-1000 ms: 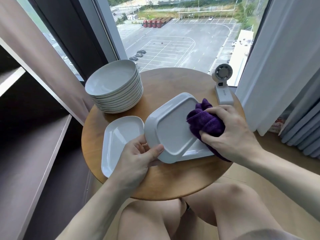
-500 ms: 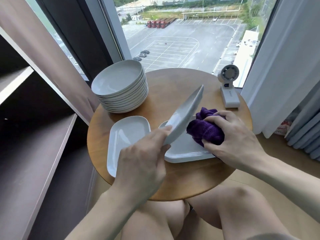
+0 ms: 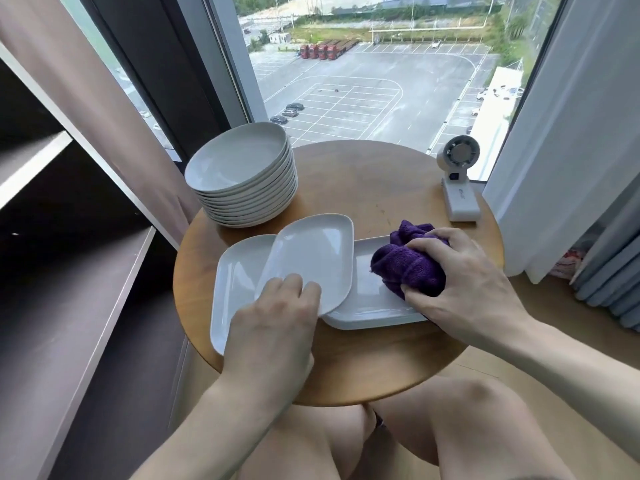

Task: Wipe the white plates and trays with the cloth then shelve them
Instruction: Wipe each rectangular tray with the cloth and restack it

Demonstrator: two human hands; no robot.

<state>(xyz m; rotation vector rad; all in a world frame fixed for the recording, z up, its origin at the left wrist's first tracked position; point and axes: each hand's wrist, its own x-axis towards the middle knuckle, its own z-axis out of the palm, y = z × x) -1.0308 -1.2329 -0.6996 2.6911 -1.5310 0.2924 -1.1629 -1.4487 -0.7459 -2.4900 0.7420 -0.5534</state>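
Shelf [image 3: 86, 271]: dark unit w/ pale edges, far L of view. Table [image 3: 363, 368]: round, wood, by the window, over the person's knees. Plates [image 3: 242, 174]: white stack, far-L part of table, same spot as before. Trays, 3 pcs, white, rounded corners. L tray [image 3: 232, 289]: flat on table, near L, face up, unmoved. R tray [image 3: 367, 299]: flat on table at centre-R, face up, unmoved. Mid tray [image 3: 311, 258]: face up and tilted, lying across L tray, its R edge overlapping R tray's L rim; 0.5 s ago it stood tipped up and showed edge-on, 1 s ago its underside faced the camera. L hand [image 3: 273, 327]: grasps mid tray at the near edge, fingers curled over the rim; it has turned the tray over and lowered it leftward. R hand [image 3: 467, 282]: grips the cloth [image 3: 408, 268], purple, bunched, pressed onto R tray's inside; 1 s ago the cloth was against mid tray's underside, now it is apart from it. Fan [image 3: 459, 174]: small, white, upright at table's far-R edge, unchanged.
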